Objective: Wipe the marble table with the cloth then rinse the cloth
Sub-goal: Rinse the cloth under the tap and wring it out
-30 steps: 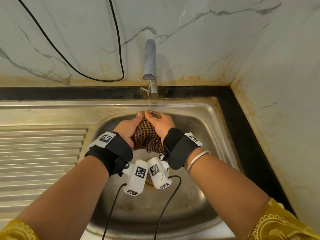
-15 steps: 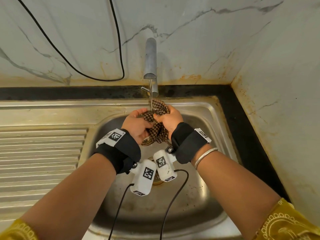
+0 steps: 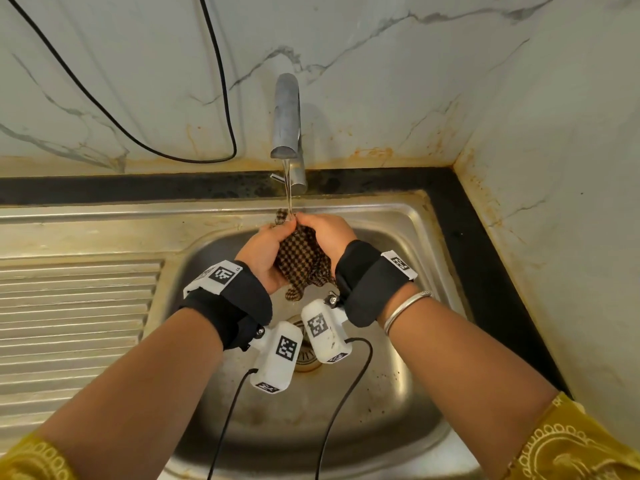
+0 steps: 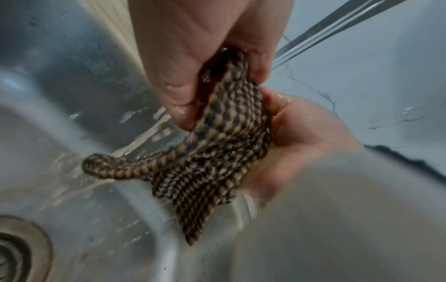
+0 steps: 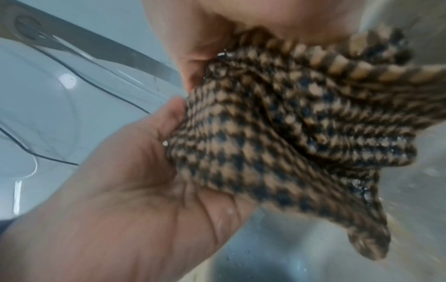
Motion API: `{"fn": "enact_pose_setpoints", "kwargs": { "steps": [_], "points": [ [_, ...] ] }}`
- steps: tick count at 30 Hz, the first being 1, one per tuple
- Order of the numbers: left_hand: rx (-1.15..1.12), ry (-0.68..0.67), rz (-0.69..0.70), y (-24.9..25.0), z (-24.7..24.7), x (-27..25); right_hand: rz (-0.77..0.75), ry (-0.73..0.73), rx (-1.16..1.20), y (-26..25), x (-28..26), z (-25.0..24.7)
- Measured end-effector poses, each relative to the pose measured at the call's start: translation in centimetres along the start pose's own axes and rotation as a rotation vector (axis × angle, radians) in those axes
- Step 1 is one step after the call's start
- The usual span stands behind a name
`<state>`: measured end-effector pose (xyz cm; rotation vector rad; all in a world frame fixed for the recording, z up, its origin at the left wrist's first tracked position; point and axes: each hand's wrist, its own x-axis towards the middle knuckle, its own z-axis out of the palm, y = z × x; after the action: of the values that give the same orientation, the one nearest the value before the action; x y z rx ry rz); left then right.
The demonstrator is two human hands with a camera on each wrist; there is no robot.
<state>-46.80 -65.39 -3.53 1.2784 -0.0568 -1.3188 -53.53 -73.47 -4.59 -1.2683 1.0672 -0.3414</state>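
Both hands raised over sink (image 3: 398, 216), palms facing. Left hand (image 3: 265, 258) and right hand (image 3: 323, 235) fingers curled, gripping checked cloth (image 3: 301, 258) between them, under tap (image 3: 286, 116) stream.

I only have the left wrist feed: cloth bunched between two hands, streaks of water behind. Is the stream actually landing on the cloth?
Observer: Yes. In the head view the thin stream from the tap lands at the top of the checked cloth, where the fingertips meet.
Operator: Are both hands over the basin, or over the drainboard?
Observer: Over the basin of the sink; the ribbed drainboard lies off to the left hand's side.
Operator: How does the right hand hold it?
Observer: In the right wrist view the right hand has its fingers curled over the cloth's upper fold, and a loose corner hangs down.
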Motion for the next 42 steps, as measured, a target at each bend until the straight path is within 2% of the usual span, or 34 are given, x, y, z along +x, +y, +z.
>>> {"fn": "enact_pose_setpoints", "kwargs": {
  "steps": [3,7,11,16,20,24,29,32,36,39,42],
  "points": [
    [0.064,0.052,0.104,0.0,-0.2,0.4,-0.075,-0.073,-0.112,-0.3,-0.2,-0.3],
    [0.124,0.102,0.151,-0.3,-0.2,0.5,-0.245,-0.127,-0.358,-0.9,-0.2,-0.5],
    [0.234,0.166,0.210,-0.2,0.0,0.3,-0.298,-0.058,-0.553,-1.1,0.2,-0.1],
    [0.336,0.092,0.219,0.4,0.3,-0.4,-0.274,0.071,-0.731,-0.9,0.7,0.5],
    [0.392,0.145,0.247,0.1,0.1,-0.4,-0.292,0.048,-0.693,-0.7,0.6,0.4],
    [0.551,0.248,0.298,-0.8,-1.4,1.3,-0.358,-0.048,-0.657,-1.1,-0.2,0.4],
    [0.656,0.385,0.336,-0.1,-1.4,0.6,-0.378,-0.077,-0.618,-1.0,-0.6,0.8],
    [0.658,0.378,0.327,0.4,-1.1,0.2,-0.379,-0.089,-0.604,-0.6,-1.1,1.0],
    [0.564,0.300,0.343,0.6,-0.9,0.2,-0.326,0.006,-0.649,-0.5,-0.4,1.1],
    [0.585,0.239,0.389,0.4,-0.9,0.5,-0.292,0.081,-0.648,-0.7,0.4,0.7],
    [0.655,0.206,0.436,0.0,-0.8,0.8,-0.305,0.091,-0.653,-1.0,0.2,0.2]
  ]
}}
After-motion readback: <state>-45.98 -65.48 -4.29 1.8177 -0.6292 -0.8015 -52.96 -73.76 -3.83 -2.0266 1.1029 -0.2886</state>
